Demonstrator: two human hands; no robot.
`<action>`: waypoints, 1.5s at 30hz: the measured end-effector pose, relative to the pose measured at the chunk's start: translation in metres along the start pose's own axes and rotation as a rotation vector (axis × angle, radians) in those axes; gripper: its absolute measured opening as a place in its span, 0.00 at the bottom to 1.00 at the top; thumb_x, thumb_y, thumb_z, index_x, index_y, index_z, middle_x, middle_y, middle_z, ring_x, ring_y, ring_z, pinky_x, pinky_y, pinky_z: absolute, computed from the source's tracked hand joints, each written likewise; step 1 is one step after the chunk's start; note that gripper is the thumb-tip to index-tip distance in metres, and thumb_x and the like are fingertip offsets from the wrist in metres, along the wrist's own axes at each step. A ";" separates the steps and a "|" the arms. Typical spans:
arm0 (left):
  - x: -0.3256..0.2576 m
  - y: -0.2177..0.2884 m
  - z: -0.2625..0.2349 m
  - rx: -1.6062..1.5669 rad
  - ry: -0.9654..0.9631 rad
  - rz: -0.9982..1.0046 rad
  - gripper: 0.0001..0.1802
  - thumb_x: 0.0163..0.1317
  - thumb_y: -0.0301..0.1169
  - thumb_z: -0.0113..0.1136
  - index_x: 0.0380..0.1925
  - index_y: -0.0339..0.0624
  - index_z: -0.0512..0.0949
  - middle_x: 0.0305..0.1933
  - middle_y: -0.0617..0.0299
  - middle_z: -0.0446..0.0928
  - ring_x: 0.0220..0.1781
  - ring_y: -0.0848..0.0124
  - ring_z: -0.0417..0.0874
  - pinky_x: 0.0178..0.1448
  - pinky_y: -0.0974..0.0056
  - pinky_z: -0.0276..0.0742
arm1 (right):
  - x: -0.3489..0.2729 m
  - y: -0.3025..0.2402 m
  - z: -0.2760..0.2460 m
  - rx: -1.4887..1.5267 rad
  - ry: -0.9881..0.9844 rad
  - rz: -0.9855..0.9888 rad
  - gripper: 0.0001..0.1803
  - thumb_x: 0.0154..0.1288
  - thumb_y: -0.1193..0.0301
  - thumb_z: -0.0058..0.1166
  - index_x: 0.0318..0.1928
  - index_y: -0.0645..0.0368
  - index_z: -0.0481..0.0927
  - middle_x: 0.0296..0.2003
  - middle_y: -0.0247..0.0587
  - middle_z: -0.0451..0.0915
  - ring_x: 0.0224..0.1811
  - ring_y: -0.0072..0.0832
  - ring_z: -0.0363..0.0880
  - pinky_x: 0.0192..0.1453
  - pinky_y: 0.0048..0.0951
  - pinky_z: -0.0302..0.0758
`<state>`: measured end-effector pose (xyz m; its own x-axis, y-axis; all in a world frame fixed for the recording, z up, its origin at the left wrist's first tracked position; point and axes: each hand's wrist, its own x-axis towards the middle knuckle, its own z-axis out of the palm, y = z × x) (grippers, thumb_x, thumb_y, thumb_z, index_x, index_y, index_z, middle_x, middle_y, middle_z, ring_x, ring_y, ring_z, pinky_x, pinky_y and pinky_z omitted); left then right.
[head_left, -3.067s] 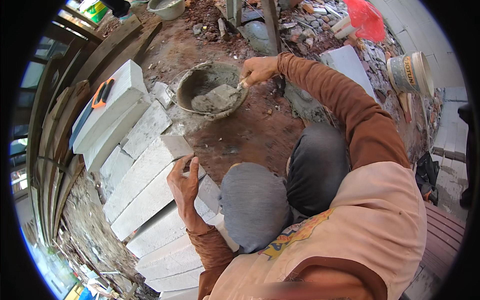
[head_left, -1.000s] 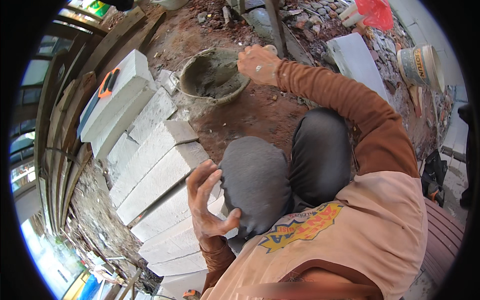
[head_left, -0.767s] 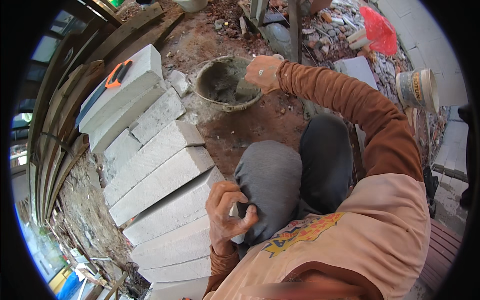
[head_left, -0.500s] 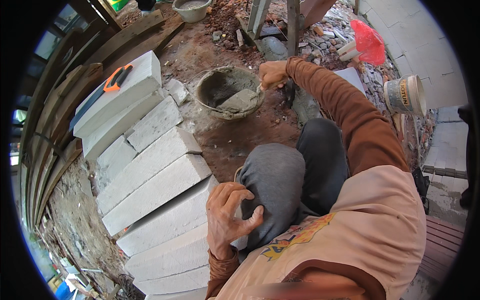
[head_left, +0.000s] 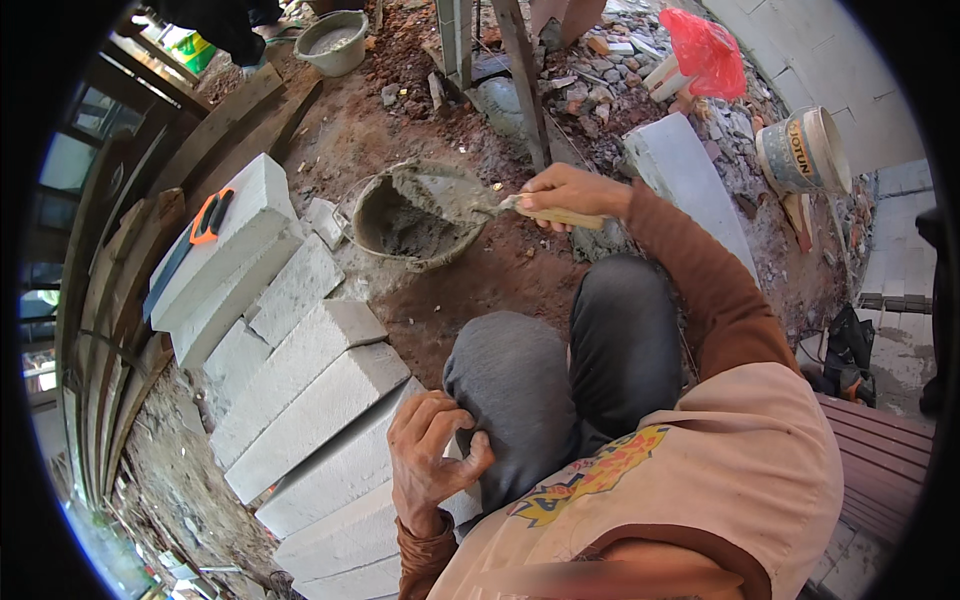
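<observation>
Trowel (head_left: pixel 500 205) dips over the far-side mortar pan (head_left: pixel 415 215), wooden handle clenched in right hand (head_left: pixel 565 192). Loading mortar, by the look. Left hand (head_left: pixel 430 455) loosely curled, holding nothing, on near knee beside white blocks (head_left: pixel 300 390). Next: lift level toward blocks.

You have one trowel (head_left: pixel 505 205) gripped in your right-hand fingers (head_left: pixel 560 195), one mortar pan (head_left: pixel 415 215) beyond them, one paint bucket (head_left: pixel 800 150), one red bag (head_left: pixel 710 50).

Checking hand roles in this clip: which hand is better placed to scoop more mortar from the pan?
Right. The right hand already grips the wooden-handled trowel, blade at the round grey mortar pan; the left hand rests on the knee.
</observation>
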<state>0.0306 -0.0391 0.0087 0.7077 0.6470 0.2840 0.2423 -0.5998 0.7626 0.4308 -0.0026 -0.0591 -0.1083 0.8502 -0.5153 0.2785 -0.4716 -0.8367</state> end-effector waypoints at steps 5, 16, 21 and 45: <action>0.020 0.009 0.012 0.124 -0.002 -0.010 0.11 0.34 0.24 0.62 0.23 0.37 0.77 0.28 0.55 0.77 0.33 0.57 0.81 0.41 0.55 0.78 | -0.095 0.005 -0.033 0.207 0.181 -0.017 0.18 0.75 0.64 0.51 0.52 0.68 0.77 0.33 0.36 0.79 0.27 0.19 0.78 0.30 0.22 0.77; 0.046 -0.001 0.036 0.177 -0.008 -0.104 0.10 0.35 0.24 0.60 0.22 0.36 0.74 0.27 0.52 0.75 0.29 0.55 0.78 0.38 0.55 0.78 | -0.092 0.062 -0.167 0.216 0.567 -0.060 0.13 0.72 0.68 0.46 0.47 0.64 0.76 0.31 0.34 0.77 0.28 0.20 0.78 0.28 0.22 0.76; 0.046 0.008 0.034 0.240 -0.039 -0.153 0.10 0.37 0.26 0.61 0.22 0.36 0.74 0.29 0.50 0.76 0.29 0.53 0.78 0.35 0.55 0.75 | 0.077 0.074 -0.230 -0.460 0.878 0.062 0.16 0.69 0.62 0.47 0.40 0.61 0.82 0.31 0.50 0.82 0.34 0.36 0.85 0.38 0.46 0.78; 0.057 -0.007 0.038 0.086 -0.098 -0.092 0.11 0.39 0.26 0.63 0.25 0.38 0.74 0.35 0.52 0.77 0.36 0.54 0.79 0.40 0.55 0.77 | -0.064 -0.006 -0.079 -0.979 0.652 -0.578 0.23 0.58 0.77 0.60 0.57 0.60 0.80 0.42 0.49 0.83 0.43 0.46 0.83 0.50 0.39 0.79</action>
<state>0.0940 -0.0159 -0.0027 0.7406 0.6540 0.1541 0.3614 -0.5811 0.7292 0.5111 -0.0362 -0.0065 -0.0430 0.9575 0.2851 0.9510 0.1267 -0.2821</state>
